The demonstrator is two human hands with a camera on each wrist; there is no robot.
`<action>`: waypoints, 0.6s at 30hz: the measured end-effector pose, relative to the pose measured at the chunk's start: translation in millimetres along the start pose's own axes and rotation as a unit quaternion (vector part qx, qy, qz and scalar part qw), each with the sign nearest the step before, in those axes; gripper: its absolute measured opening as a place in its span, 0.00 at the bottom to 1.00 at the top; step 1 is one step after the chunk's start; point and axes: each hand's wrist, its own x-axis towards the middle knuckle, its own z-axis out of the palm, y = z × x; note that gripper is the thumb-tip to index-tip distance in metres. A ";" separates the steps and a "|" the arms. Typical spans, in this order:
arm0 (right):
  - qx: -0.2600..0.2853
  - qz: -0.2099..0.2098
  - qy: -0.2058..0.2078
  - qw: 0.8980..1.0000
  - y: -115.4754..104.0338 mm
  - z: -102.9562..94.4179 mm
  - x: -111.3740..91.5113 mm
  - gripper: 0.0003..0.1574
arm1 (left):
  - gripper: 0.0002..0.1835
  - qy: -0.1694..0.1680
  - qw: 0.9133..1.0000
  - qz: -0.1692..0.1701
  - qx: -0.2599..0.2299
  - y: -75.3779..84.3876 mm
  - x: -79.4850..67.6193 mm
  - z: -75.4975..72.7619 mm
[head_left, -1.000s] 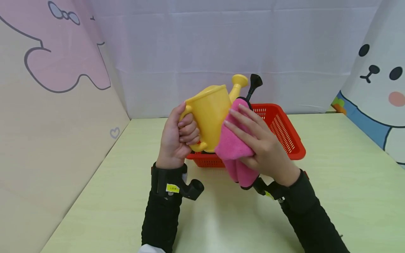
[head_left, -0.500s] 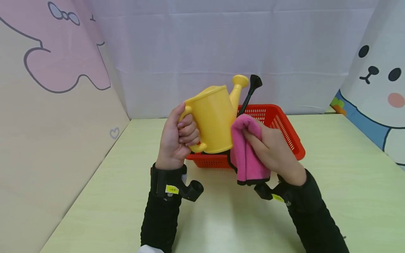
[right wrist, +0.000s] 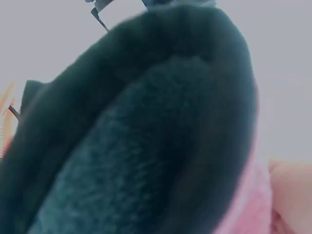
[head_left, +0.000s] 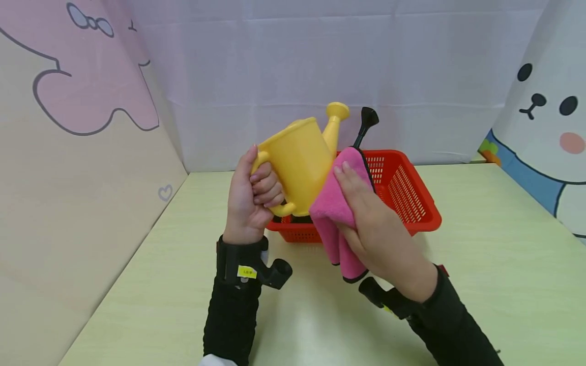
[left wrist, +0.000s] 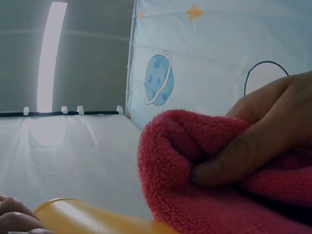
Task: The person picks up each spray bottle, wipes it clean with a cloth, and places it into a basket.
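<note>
My left hand (head_left: 254,201) grips the handle of a yellow watering can (head_left: 297,165), held tilted over the front of a red basket, its spout pointing up and right. A folded pink cloth (head_left: 334,206) with black edging lies against the can's right side. My right hand (head_left: 377,236) holds this cloth, fingers extended along its outer face. In the left wrist view, the right thumb presses into a fold of the cloth (left wrist: 163,165), and the can (left wrist: 92,219) shows at the bottom. The cloth's dark edging (right wrist: 219,63) fills much of the right wrist view.
Behind the can, the red plastic basket (head_left: 414,203) stands on the pale table (head_left: 494,264). A black flared-end piece (head_left: 368,118) sticks up out of it, its lower part hidden by the cloth. A white curtain (head_left: 274,66) hangs at the back, with printed panels on both sides.
The watering can has shifted slightly left and up. My right hand gripped the bunched cloth lower by the can half a second ago; now the fingers are spread along it against the can.
</note>
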 end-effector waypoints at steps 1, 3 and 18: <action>-0.014 -0.017 -0.003 1.000 -1.9 0.5 -0.4 0.44 | 0.26 0.005 1.000 0.002 0.000 -0.3 0.4 -0.7; -0.041 -0.048 -0.010 0.998 -4.9 1.7 -1.6 0.45 | 0.26 0.012 1.000 0.008 -0.001 -0.8 1.3 -1.7; -0.091 -0.182 -0.082 0.976 -9.1 13.2 0.1 0.46 | 0.25 0.043 0.998 0.026 -0.036 -5.0 4.9 -2.4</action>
